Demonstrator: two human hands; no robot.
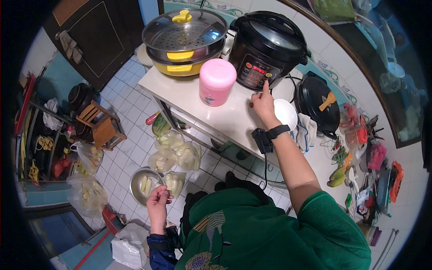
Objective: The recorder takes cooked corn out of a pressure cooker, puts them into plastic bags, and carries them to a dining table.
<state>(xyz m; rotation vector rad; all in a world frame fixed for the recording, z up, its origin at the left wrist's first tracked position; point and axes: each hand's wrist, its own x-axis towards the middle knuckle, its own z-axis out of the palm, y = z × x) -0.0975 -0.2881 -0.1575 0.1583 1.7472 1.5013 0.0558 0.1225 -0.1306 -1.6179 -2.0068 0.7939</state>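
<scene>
My right hand is at the front of a black electric pressure cooker, its index finger extended to the lower part of the control panel. The panel has a lit red display, and the cooker's lid is on. The other fingers of that hand are curled. A white bowl sits beside my right wrist, partly behind it. My left hand is held low at my side with its fingers bent toward the thumb. Anything between those fingertips is too small to make out. Below it, a metal basin with pale peeled pieces rests on the floor.
A pink lidded canister and a yellow steamer pot share the counter with a black lidded pan and a cloth. Several plastic bags of produce and a wooden chair stand on the tiled floor.
</scene>
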